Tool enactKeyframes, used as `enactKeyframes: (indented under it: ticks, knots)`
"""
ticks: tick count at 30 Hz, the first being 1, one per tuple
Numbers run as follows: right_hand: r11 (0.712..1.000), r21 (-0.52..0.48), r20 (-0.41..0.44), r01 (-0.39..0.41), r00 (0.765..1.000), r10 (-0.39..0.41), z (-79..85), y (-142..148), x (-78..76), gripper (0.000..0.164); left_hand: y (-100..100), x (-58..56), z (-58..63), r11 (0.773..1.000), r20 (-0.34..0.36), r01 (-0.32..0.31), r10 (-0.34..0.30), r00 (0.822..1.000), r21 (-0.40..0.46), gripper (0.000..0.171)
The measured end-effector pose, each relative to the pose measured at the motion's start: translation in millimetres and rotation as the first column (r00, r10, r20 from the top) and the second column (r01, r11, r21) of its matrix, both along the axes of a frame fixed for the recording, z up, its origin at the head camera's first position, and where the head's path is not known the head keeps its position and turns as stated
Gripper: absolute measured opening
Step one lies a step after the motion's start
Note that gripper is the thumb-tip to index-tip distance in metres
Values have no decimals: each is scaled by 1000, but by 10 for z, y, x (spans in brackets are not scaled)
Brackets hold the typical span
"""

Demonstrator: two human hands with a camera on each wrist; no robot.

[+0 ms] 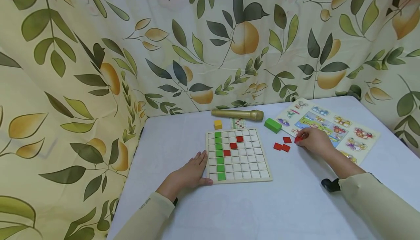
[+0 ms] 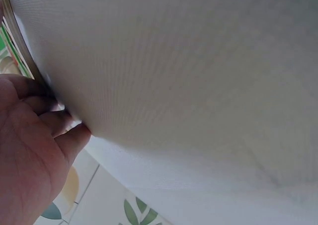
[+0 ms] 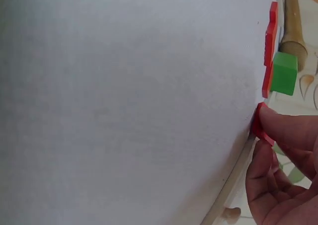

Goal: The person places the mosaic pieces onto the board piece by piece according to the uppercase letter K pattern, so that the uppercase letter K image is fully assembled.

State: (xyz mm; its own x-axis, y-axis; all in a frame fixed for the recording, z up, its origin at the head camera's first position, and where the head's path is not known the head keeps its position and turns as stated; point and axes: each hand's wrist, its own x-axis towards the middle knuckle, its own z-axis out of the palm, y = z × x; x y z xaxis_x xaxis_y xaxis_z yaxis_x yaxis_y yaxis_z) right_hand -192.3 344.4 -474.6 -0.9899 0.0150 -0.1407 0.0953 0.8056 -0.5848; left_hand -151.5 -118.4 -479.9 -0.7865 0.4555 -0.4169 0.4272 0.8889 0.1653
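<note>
A square wooden grid board (image 1: 244, 167) lies on the table, with a column of green tiles (image 1: 219, 160) at its left and three red tiles (image 1: 233, 145) stepping diagonally. My left hand (image 1: 190, 170) rests against the board's left edge, fingers extended and thumb at the lower corner; the left wrist view shows that hand (image 2: 30, 145) palm-side. To the right of the board, my right hand (image 1: 315, 141) pinches a red square tile (image 3: 257, 120) between thumb and fingers, close to the tabletop. Beside it lie three loose red tiles (image 1: 286, 148).
A green block (image 1: 273, 125) stands near a picture puzzle board (image 1: 369, 145) at the right. Behind the grid board are a yellow cube (image 1: 218, 124), a small pattern card (image 1: 238, 123) and a gold microphone-shaped object (image 1: 237, 114). Patterned curtain (image 1: 183, 32) borders the table.
</note>
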Motion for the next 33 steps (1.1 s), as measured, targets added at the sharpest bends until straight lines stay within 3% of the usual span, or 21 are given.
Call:
enactKeyframes:
  ticks: [13, 25, 33]
  knots:
    - [999, -47, 9, -28, 1000, 28, 162, -158, -51, 21, -9, -6, -6, 1000, -2, 8, -8, 1000, 1, 111]
    - [986, -156, 42, -52, 997, 59, 244, -585, -214, 23, -28, 10, 37, 999, -1, 29, -29, 1000, 31, 107]
    - [986, -149, 39, -74, 996, 80, 241, -826, -333, 22, -20, 5, 28, 1000, -8, 22, -22, 1000, 15, 107]
